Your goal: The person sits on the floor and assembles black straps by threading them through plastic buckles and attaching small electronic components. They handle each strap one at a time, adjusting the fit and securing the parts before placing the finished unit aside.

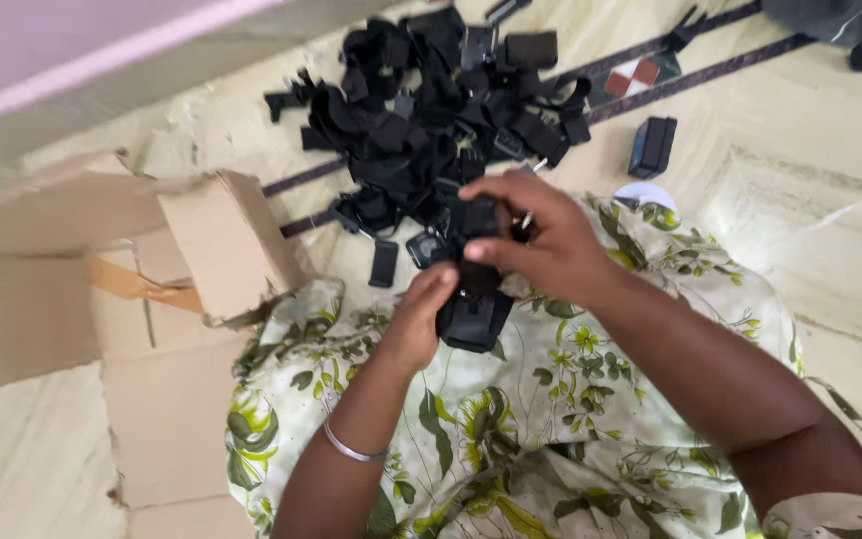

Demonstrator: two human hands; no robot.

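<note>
Pale marble floor (830,250), dark inlaid border strip (710,70), torn cardboard box (102,269)

Just past the fingers (511,200), a big pile of black straps and clips (431,100) blocks the way. A small black box (652,146) sits off to the right of the fingers with bare floor (810,200) around it. To the left of them, a torn cardboard box (221,245) stands in the way.
</note>
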